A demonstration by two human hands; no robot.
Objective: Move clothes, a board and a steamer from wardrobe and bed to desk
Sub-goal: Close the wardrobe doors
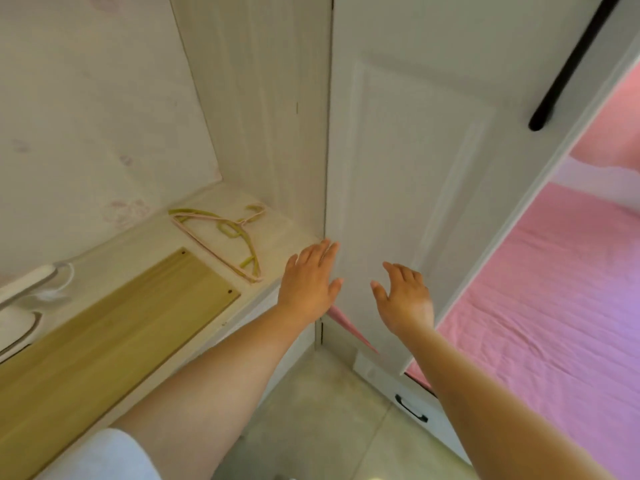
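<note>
A light wooden board (114, 327) lies flat on the floor of the open wardrobe (249, 98) at lower left. A white steamer (24, 299) sits at the far left edge, partly cut off. My left hand (308, 282) reaches forward with straight fingers at the hinge edge of the white wardrobe door (408, 168). My right hand (405, 296) is spread against the door's inner face. Both hands hold nothing. The bed with a pink sheet (554, 306) lies behind the door on the right.
Two plastic hangers (225, 233), pink and yellow-green, lie at the back of the wardrobe floor. A black handle (571, 67) runs down the door's upper part. A drawer with a black pull (412, 408) sits under the bed. Grey floor tiles (322, 417) lie below.
</note>
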